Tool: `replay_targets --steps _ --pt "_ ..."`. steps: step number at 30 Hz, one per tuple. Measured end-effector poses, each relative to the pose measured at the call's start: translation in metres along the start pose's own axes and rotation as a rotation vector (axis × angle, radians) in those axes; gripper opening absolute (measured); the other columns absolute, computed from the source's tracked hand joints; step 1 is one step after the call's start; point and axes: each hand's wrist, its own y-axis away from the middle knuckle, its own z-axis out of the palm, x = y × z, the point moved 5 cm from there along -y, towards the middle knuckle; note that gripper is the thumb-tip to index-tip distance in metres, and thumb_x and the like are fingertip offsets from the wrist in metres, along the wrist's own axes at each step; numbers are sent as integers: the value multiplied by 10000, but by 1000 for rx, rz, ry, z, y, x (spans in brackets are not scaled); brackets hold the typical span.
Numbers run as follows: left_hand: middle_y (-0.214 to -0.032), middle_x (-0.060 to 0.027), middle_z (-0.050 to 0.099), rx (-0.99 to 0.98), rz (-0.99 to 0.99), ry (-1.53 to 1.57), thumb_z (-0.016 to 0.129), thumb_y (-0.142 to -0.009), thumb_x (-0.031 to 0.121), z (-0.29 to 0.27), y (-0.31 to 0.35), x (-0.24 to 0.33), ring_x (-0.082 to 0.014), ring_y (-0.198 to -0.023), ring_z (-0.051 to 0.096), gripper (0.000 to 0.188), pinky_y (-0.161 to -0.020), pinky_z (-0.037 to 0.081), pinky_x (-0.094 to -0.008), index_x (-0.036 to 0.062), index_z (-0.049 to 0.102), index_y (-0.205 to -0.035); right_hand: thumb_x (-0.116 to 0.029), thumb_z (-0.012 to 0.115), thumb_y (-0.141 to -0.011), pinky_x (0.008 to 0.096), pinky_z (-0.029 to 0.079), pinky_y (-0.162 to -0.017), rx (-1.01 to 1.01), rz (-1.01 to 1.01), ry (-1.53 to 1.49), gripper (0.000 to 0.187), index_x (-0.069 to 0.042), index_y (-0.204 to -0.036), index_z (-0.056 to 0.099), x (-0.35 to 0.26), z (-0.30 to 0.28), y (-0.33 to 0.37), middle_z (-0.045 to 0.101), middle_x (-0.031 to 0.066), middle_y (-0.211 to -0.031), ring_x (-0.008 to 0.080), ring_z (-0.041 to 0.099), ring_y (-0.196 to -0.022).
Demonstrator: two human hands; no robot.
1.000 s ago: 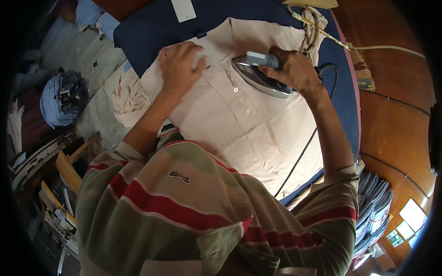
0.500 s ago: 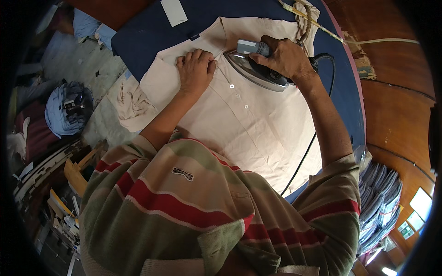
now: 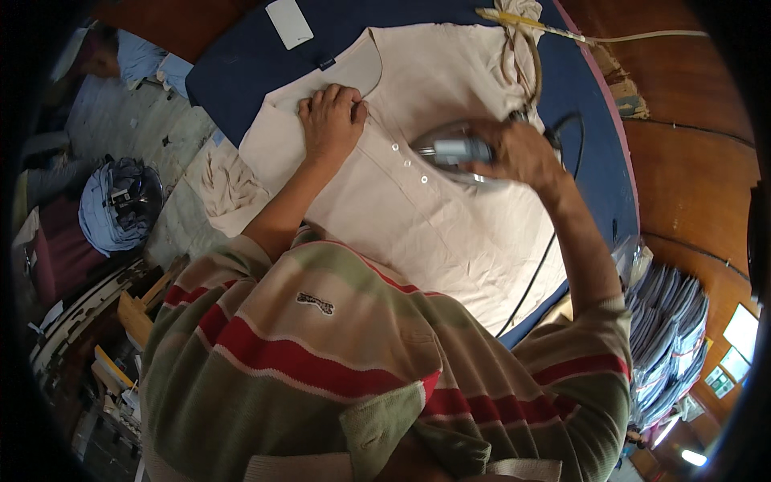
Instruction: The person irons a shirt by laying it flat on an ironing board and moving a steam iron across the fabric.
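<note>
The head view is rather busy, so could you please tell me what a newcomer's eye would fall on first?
Probably the pale beige garment, spread mid-view over a dark blue surface. Next, perhaps, the blurred iron gripped in the right hand, just right of the white buttons, while the left hand rests beside the neckline.

Left grip (image 3: 331,122) palm-down with bent fingers (image 3: 330,96), right grip (image 3: 514,153) clenched and motion-blurred, both forearms (image 3: 283,205) bare
</note>
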Motion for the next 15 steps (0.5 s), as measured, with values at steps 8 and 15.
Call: replay_targets --steps 8,15 --pt "-887 11 572 -3 -42 -29 631 -766 224 0 1 1 -184 -926 514 109 -856 298 -375 146 607 -840 -518 528 -811 449 490 -662 294 534 0 503 -23 -878 584 27 -21 -26 624 223 -735 378 623 -738" --pt "-887 3 568 -10 -16 -17 629 -761 219 -1 -1 3 -195 -900 514 112 -832 305 -375 139 601 -835 -519 517 -813 442 479 -784 391 622 -6 542 -20 -991 626 77 -57 -117 637 242 -871 377 619 -869"
